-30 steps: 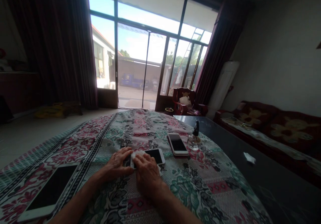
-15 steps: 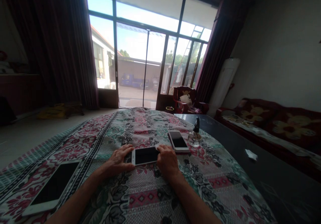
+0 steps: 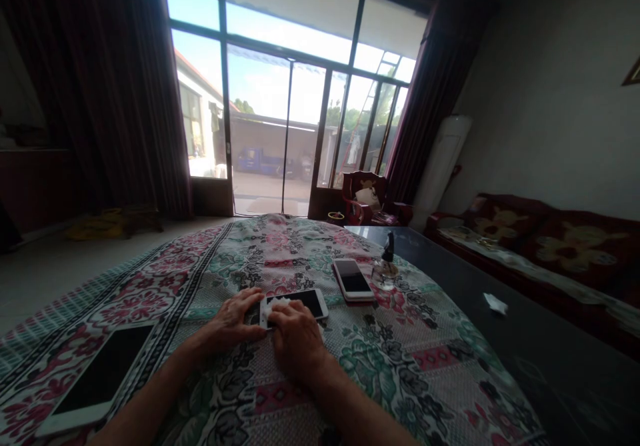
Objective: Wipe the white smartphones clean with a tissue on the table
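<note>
The right fingers (image 3: 284, 311) are bent and close together, and they hold a white tissue (image 3: 274, 307) down on a white phone (image 3: 309, 301). The right hand (image 3: 300, 343) comes in from the bottom of the frame. The left fingers (image 3: 251, 295) are open, with the thumb spread away from them. Their tips are at the left end of the white phone, near its two corners. The left hand (image 3: 231, 321) lies low beside the phone.

The white phone lies flat near the middle of the frame, a bit below the center. Its dark screen faces up, and part of it is under the tissue and the right hand. Under it is a cloth (image 3: 370, 366) with pink, green and black flowers.

Just to the right of it lies a second phone (image 3: 353, 279), also white, with its screen up. Next comes a clear bottle (image 3: 384, 274) with a black top. At the lower left of the frame is a big white device (image 3: 105, 376) with a dark screen.

On the right side, a dark, shiny tabletop (image 3: 540, 353) shows past the cloth. A crumpled white piece (image 3: 495, 304) lies on it. Farther right is a red sofa (image 3: 520, 213). A red chair (image 3: 353, 209) is near the center, in front of tall glass doors (image 3: 260, 126). Dark curtains (image 3: 125, 99) hang on both sides.
</note>
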`<act>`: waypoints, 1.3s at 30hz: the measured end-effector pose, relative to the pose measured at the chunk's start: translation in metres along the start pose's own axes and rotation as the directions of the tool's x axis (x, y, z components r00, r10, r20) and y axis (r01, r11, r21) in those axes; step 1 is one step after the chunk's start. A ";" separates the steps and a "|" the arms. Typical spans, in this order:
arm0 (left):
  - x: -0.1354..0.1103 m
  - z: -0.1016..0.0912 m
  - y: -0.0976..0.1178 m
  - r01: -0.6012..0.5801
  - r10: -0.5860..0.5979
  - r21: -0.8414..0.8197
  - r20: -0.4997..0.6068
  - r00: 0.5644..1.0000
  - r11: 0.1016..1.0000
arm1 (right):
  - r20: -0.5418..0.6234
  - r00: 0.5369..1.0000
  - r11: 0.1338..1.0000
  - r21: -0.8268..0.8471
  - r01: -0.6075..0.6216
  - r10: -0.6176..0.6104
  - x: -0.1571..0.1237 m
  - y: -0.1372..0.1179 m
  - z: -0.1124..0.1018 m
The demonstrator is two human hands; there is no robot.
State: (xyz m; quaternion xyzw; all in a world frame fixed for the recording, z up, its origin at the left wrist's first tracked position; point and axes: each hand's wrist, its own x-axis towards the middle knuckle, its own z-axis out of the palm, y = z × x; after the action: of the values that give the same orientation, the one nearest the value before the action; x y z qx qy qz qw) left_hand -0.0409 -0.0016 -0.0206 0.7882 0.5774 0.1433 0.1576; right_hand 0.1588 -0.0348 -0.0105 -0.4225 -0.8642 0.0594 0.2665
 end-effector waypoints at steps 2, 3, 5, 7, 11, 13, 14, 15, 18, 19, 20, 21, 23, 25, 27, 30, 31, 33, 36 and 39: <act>-0.001 -0.002 0.001 0.002 -0.002 -0.003 0.005 1.000 1.000 | -0.030 0.998 0.998 -0.007 -0.056 0.056 0.000 0.010 -0.004; -0.001 -0.002 0.002 0.002 -0.002 -0.005 0.006 1.000 1.000 | -0.051 0.994 0.995 -0.019 -0.097 0.096 0.000 0.017 -0.007; -0.002 -0.002 0.002 -0.005 0.005 -0.015 0.004 1.000 1.000 | -0.093 0.979 0.981 -0.052 -0.186 0.181 -0.001 0.032 -0.013; -0.002 -0.002 0.000 -0.006 0.006 -0.026 0.001 1.000 1.000 | -0.132 0.959 0.961 -0.084 -0.262 0.250 -0.002 0.046 -0.019; -0.002 0.001 -0.004 -0.008 0.008 -0.038 -0.009 1.000 0.999 | -0.174 0.939 0.939 -0.128 -0.320 0.296 -0.005 0.057 -0.024; -0.002 0.002 -0.005 -0.022 0.021 -0.038 -0.018 1.000 0.999 | -0.163 0.947 0.944 -0.137 -0.301 0.278 -0.006 0.053 -0.022; -0.002 0.002 -0.005 -0.024 0.024 -0.035 -0.020 1.000 0.999 | -0.152 0.954 0.951 -0.133 -0.278 0.258 -0.006 0.049 -0.020; -0.002 0.002 -0.005 -0.021 0.021 -0.030 -0.017 1.000 0.999 | -0.138 0.963 0.961 -0.121 -0.248 0.232 -0.006 0.045 -0.018; -0.002 -0.001 -0.001 -0.001 0.001 -0.013 0.001 1.000 1.000 | -0.085 0.987 0.988 -0.060 -0.139 0.133 -0.007 0.028 -0.012; -0.002 -0.001 0.000 0.002 -0.002 -0.011 0.006 1.000 1.000 | -0.067 0.993 0.994 -0.038 -0.101 0.099 -0.007 0.023 -0.011; -0.002 -0.002 0.001 0.004 -0.003 -0.011 0.009 1.000 1.000 | -0.050 0.997 0.998 -0.016 -0.064 0.063 -0.007 0.018 -0.010; -0.003 -0.002 0.002 0.004 -0.004 -0.013 0.011 1.000 1.000 | -0.034 0.999 1.000 0.004 -0.026 0.026 -0.007 0.013 -0.009; -0.003 -0.003 0.002 0.007 -0.007 -0.017 0.011 1.000 1.000 | -0.010 0.999 0.998 0.042 0.048 -0.047 -0.007 0.006 -0.008; -0.003 -0.002 0.001 0.007 -0.007 -0.019 0.009 1.000 1.000 | 0.005 0.995 0.993 0.073 0.097 -0.097 -0.008 0.003 -0.007; -0.003 -0.001 0.000 0.000 0.000 -0.022 -0.001 1.000 1.000 | 0.010 0.994 0.991 0.086 0.107 -0.109 -0.008 0.004 -0.006; -0.003 0.000 -0.002 -0.010 0.009 -0.029 -0.015 1.000 1.000 | -0.026 0.999 0.998 0.062 0.025 -0.024 -0.007 0.015 -0.006; -0.003 0.000 -0.002 -0.008 0.007 -0.031 -0.014 1.000 1.000 | -0.051 0.998 0.999 0.046 -0.023 0.025 -0.007 0.021 -0.008; -0.003 0.000 -0.001 -0.003 0.003 -0.035 -0.005 1.000 0.999 | -0.106 0.986 0.992 0.009 -0.129 0.129 -0.006 0.033 -0.012; -0.004 -0.002 0.001 0.001 -0.001 -0.048 -0.001 1.000 0.999 | -0.156 0.956 0.964 -0.057 -0.258 0.247 -0.006 0.049 -0.020; -0.005 -0.003 0.002 -0.003 0.002 -0.057 -0.011 1.000 0.998 | -0.159 0.949 0.951 -0.109 -0.290 0.271 -0.006 0.054 -0.023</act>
State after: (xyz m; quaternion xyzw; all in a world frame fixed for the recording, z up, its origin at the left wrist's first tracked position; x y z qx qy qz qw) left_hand -0.0419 -0.0064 -0.0178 0.7833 0.5728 0.1645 0.1767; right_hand 0.2111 -0.0082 -0.0107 -0.5609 -0.7761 0.0097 0.2880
